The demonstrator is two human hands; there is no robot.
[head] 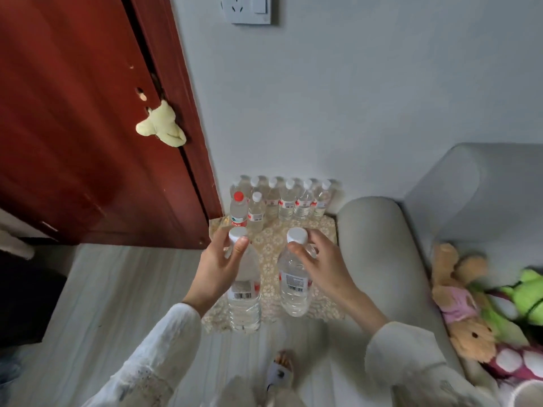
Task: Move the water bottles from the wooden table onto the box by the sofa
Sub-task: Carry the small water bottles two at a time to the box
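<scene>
— What's at the left?
— The left hand (219, 267) grips a water bottle (244, 292), fingers curled round its neck, at the cloth-covered box's (320, 230) near edge.
— And right?
— The right hand (321, 267) pinches another bottle (294, 282) beside the sofa arm (379, 259). Bare cloth lies ahead, before the back rows (282, 201).

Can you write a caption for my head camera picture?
Two hands hold clear plastic white-capped water bottles over a lace-covered box.

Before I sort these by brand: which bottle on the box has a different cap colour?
The red-capped bottle at the left end of the box, beside the door; every other bottle has a white cap.
</scene>
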